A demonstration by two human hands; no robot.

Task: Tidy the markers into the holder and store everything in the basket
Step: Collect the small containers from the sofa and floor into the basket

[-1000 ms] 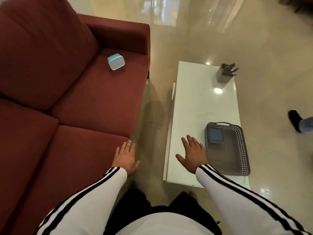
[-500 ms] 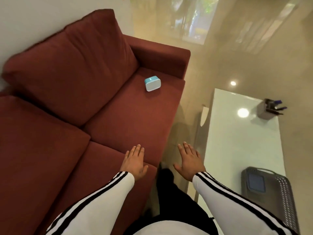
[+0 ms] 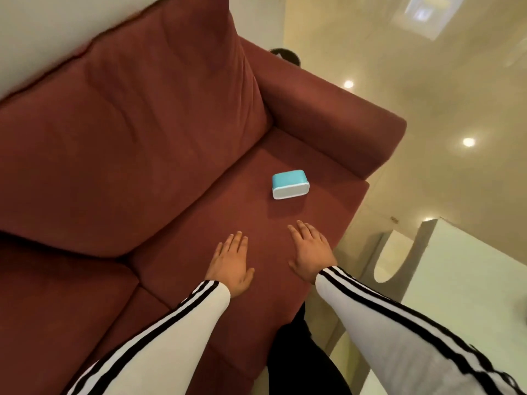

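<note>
Hands [image 3: 232,263] seemingly above open cushion [image 3: 228,218]

Sofa [image 3: 171,143]: matt cloth. Box [image 3: 290,184] at 12 o'clock: smooth plastic. Floor [image 3: 427,81]: glossy. Table [image 3: 470,280]: glossy.

A small blue-and-white box [image 3: 290,184] lies on the seat cushion of the dark red sofa [image 3: 137,143], near its armrest. The left hand [image 3: 231,263] and right hand [image 3: 311,253] hover flat and empty over the same cushion, short of the box. A white table [image 3: 462,283] stands beside the sofa's front edge.
</note>
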